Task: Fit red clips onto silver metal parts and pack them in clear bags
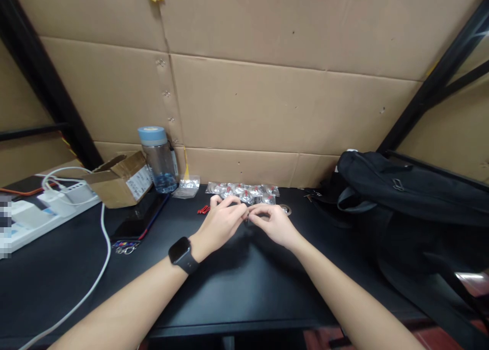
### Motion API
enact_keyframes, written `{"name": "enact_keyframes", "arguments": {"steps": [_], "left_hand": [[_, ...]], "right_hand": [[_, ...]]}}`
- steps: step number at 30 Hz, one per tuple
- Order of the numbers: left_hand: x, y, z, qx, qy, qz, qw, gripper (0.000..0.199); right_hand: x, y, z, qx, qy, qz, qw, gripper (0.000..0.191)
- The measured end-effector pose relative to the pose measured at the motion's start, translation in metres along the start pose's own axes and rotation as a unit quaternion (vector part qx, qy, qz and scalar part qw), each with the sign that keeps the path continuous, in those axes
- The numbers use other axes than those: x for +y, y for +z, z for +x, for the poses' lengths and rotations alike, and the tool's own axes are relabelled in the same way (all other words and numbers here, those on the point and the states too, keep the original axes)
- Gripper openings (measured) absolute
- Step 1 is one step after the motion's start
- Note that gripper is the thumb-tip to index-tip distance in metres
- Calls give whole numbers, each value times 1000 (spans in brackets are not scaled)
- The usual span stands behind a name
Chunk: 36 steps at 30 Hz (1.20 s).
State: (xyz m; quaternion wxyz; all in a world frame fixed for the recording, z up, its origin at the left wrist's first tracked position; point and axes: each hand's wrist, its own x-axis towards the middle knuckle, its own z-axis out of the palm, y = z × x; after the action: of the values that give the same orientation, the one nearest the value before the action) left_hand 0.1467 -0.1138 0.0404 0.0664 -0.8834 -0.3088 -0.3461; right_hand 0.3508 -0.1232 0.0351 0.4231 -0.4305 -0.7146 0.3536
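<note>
My left hand (223, 221), with a black watch on its wrist, and my right hand (275, 225) meet over the middle of the black table (237, 294). Between their fingertips is a small, thin object (248, 217), mostly hidden and too small to name; both hands pinch at it. Behind the hands lie several clear packets (246, 196) with round silvery pieces and red bits inside. Small red pieces (204, 210) rest just left of my left hand. A metallic ring (286, 209) lies right behind my right hand.
An open cardboard box (118, 182), a blue-lidded bottle (158, 161), a dark flat device (139, 217) and a white power strip (53, 215) with a cable stand at the left. A black bag (412, 202) fills the right side. Cardboard panels (267, 105) rise behind.
</note>
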Motion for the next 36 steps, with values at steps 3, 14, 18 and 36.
{"name": "enact_keyframes", "arguments": {"steps": [3,14,18,36], "left_hand": [[0,-1,1,-21,4,4,1000,15],[0,2,-1,-143,-31,-102,984,25],[-1,15,-3,-158,-65,-140,975,36],[-79,-4,-13,-144,-130,12,981,21]], "right_hand": [[0,-1,0,-5,-24,-61,998,15],[3,-11,-1,2,-98,-192,977,8],[3,-14,-1,-2,-109,-205,973,7],[19,-43,5,-71,-73,-295,950,8]]}}
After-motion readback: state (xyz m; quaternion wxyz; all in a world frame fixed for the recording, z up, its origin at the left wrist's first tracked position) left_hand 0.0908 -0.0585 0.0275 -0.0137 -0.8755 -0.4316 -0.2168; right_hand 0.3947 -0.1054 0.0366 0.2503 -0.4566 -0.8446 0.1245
